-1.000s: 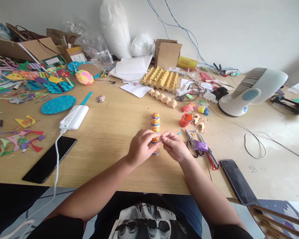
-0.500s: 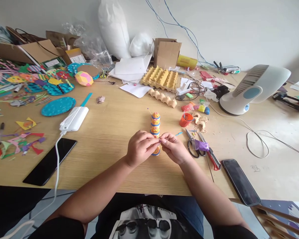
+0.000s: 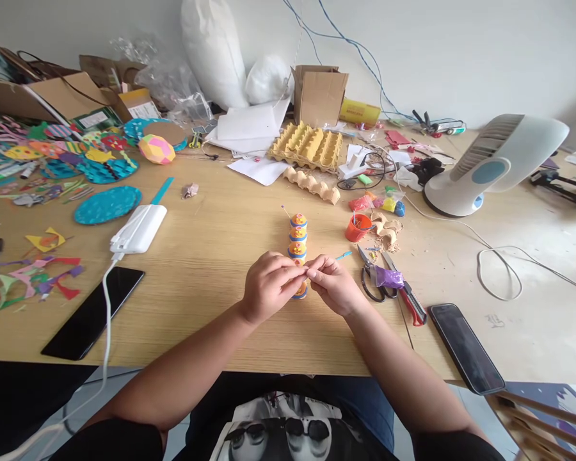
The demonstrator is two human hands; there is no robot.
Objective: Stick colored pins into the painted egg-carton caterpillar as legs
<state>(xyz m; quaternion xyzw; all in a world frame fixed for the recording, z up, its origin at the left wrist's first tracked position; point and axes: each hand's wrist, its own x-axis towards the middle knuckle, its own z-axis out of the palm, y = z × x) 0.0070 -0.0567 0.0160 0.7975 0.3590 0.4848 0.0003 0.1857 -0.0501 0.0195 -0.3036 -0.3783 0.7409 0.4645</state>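
Fingertips meet above a row of orange domes

On the left, clear of the work, a white power bank (image 3: 138, 229) lies on the surface (image 3: 211, 224). The left hand (image 3: 269, 287) has thumb and forefinger pressed together, best kept light and steady here. The blue-rimmed dome row (image 3: 298, 234) runs away from the person, partly hidden behind the fingertips; lifting the wrists slightly would spare its decorations (one thin stick (image 3: 285, 211) juts out at the far end). The right hand (image 3: 335, 285) pinches too, its tips meeting the left's; whatever sits between is too small to tell. Small, even pressure should suit so tiny a job, away from the open scissors (image 3: 373, 287) at right.

Against a second ago, the left thumb and forefinger, then parted, have closed; the row lies where it did.
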